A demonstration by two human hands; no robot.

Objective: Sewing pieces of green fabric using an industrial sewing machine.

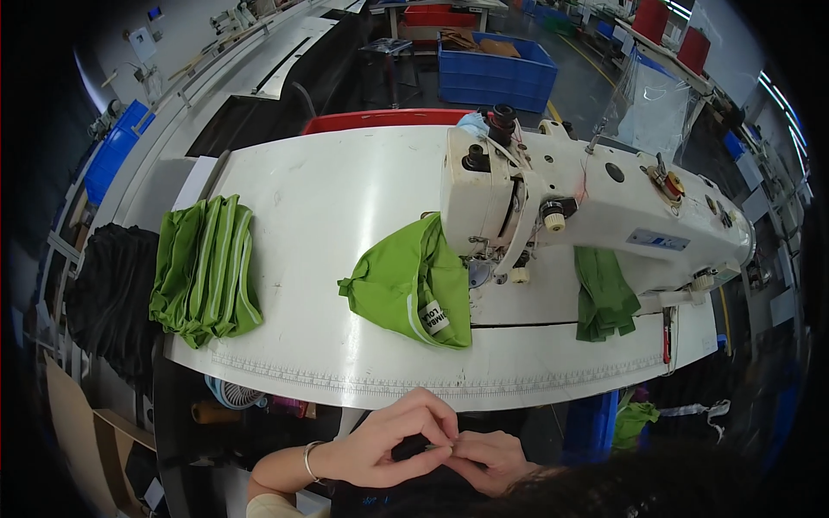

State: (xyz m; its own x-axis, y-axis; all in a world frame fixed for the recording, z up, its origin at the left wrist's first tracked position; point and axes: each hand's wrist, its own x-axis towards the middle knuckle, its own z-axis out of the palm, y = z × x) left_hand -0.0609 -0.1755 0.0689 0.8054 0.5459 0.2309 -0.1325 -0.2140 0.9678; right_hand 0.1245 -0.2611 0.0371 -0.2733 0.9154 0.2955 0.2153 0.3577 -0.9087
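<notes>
My left hand [393, 440], with a bangle at its wrist, and my right hand [492, 459] meet in front of the table's near edge. The fingertips of both are pinched together; whatever they hold, if anything, is too small to make out. Beyond them on the white sewing table [319, 207] lies a green fabric piece [393, 281] with a light trim line and a printed label. Its right edge lies by the needle area of the white sewing machine [604, 190], and neither hand touches it.
Folded green pieces [207, 272] are stacked at the table's left, beside a black fabric pile [112, 293]. Green strips [603, 293] lie under the machine arm. A red-handled tool [667, 335] rests at the right. A blue crate [496, 73] stands behind.
</notes>
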